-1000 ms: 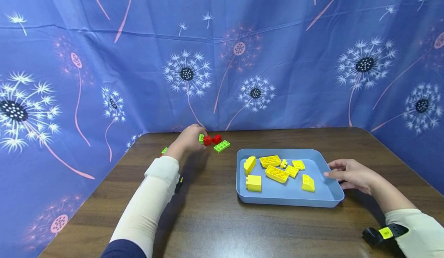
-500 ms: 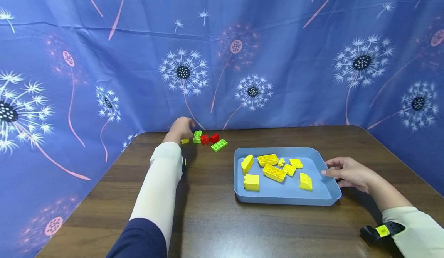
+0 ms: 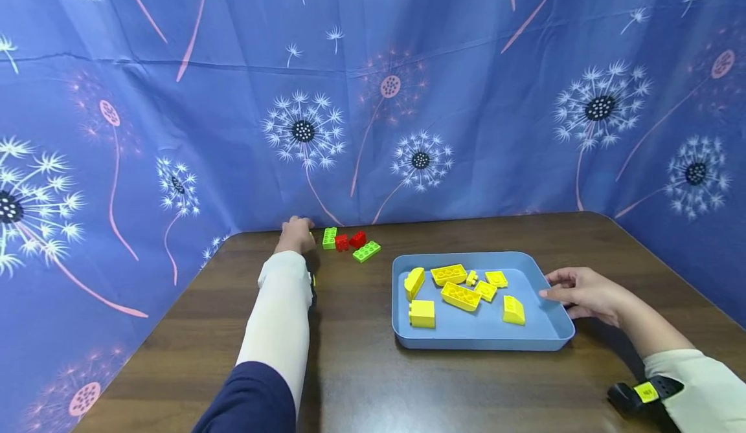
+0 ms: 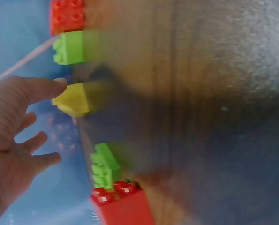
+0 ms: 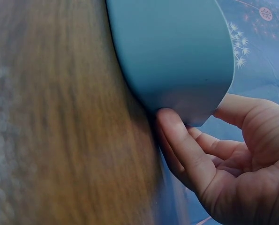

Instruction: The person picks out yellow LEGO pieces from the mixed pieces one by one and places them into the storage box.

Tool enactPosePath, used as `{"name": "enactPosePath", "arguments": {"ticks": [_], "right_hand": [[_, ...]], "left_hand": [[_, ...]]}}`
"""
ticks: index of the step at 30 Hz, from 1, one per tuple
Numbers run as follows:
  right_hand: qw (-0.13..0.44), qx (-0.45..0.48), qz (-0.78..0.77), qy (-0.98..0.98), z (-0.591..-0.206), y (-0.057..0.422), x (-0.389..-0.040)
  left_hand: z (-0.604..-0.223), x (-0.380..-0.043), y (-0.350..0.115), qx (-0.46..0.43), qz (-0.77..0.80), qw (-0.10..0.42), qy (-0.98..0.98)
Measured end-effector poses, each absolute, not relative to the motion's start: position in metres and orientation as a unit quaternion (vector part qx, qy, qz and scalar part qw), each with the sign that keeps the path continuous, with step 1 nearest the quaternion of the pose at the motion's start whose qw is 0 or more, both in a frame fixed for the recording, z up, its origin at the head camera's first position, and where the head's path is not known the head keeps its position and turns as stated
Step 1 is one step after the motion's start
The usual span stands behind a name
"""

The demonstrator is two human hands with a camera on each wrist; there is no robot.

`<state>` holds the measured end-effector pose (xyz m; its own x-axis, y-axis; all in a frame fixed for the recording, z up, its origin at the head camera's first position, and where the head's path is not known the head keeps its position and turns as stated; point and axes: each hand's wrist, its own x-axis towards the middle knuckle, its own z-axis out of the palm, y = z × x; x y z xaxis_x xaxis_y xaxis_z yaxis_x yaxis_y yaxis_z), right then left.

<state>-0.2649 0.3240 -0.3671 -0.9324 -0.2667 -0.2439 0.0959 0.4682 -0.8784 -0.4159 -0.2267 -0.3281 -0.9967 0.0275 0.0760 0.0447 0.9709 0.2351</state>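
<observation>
My left hand point(image 3: 296, 235) reaches to the far left of the table, its fingers spread. In the left wrist view the thumb tip overlaps the edge of a yellow building brick point(image 4: 74, 101), and the other fingers stand apart from it. Green bricks point(image 4: 72, 48) and red bricks point(image 4: 123, 208) lie on both sides of it. On the right, my right hand point(image 3: 588, 296) grips the end wall of a blue tray point(image 3: 484, 342), thumb over the rim and fingers outside and low, as the right wrist view shows. Several yellow bricks point(image 3: 462, 296) lie loose inside the tray.
Just right of the left hand, green bricks point(image 3: 366, 252) and red bricks point(image 3: 341, 243) sit near the back edge of the brown wooden table point(image 3: 361, 381). A blue dandelion-print cloth point(image 3: 373, 96) hangs behind the table and along its sides.
My left hand has moved left, away from the green and red bricks at the back, to the yellow brick. The right hand stays at the tray's end. The head view has shifted slightly.
</observation>
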Motion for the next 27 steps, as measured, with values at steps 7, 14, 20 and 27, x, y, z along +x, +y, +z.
{"name": "enactPosePath", "arguments": {"ticks": [7,14,20,27], "right_hand": [[0.170,-0.053,-0.508,0.843,-0.367,0.325,-0.263],[0.173,-0.049,-0.514,0.838,-0.364,0.324,-0.262],[0.164,-0.051,-0.515,0.840,-0.361,0.326,-0.263],[0.169,-0.050,-0.515,0.839,-0.366,0.323,-0.262]], "left_hand": [[-0.346,-0.421,-0.225,-0.013,-0.140,0.020,-0.990],[-0.345,-0.420,-0.221,-0.034,-0.124,0.016,-0.992],[-0.344,-0.422,-0.217,-0.064,-0.100,0.026,-0.993],[-0.349,-0.414,-0.221,-0.062,-0.109,0.006,-0.992]]}}
